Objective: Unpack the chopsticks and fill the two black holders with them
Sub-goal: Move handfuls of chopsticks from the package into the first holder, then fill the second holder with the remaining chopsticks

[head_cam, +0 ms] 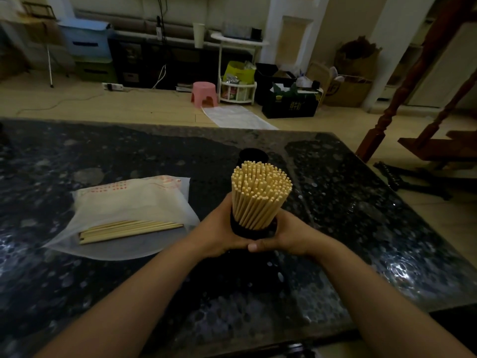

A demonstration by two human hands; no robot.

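Note:
A black holder (251, 229) packed with many pale wooden chopsticks (260, 192) stands upright near the middle of the dark table. My left hand (219, 233) and my right hand (286, 236) both grip the holder from either side, thumbs meeting at its front. Behind it stands the second black holder (253, 155), mostly hidden by the chopsticks; I cannot tell what it contains. To the left lies a white plastic bag (124, 202) with a few chopsticks (129, 229) still inside near its open end.
The dark speckled stone table (103, 280) stretches wide around the hands. Beyond its far edge is the floor with a pink stool (204, 91), boxes and bags. A wooden stair post (371, 140) stands at the right.

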